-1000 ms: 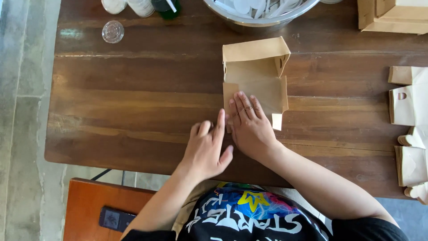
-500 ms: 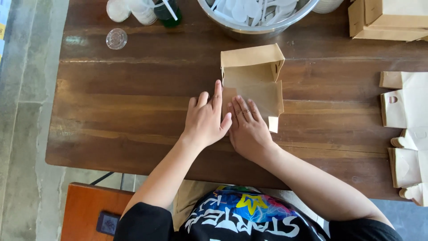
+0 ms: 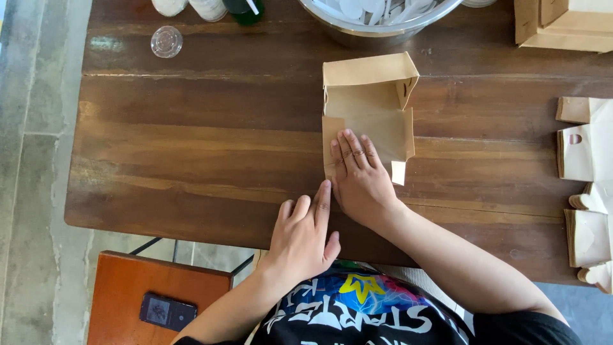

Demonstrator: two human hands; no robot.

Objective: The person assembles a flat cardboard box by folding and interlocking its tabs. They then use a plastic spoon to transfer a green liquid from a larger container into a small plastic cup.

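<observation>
Hands at a dark wooden table [image 3: 191, 160], seen from the head camera: the right hand [image 3: 361, 182] lies flat, fingers together, pressing the near flap of a half-folded brown paper box [image 3: 367, 105] at the table's middle, while the left hand [image 3: 305, 233] rests just beside it, fingers loosely together and holding nothing. Folding seems mid-way, and the crease likely needs firm, even pressure. Around it sit a steel bowl of white utensils [image 3: 377, 19], a clear plastic lid [image 3: 166, 41], flat paper blanks [image 3: 584, 153], an orange stool [image 3: 128, 300] bearing a phone [image 3: 167, 312], and grey floor [image 3: 32, 160].
</observation>
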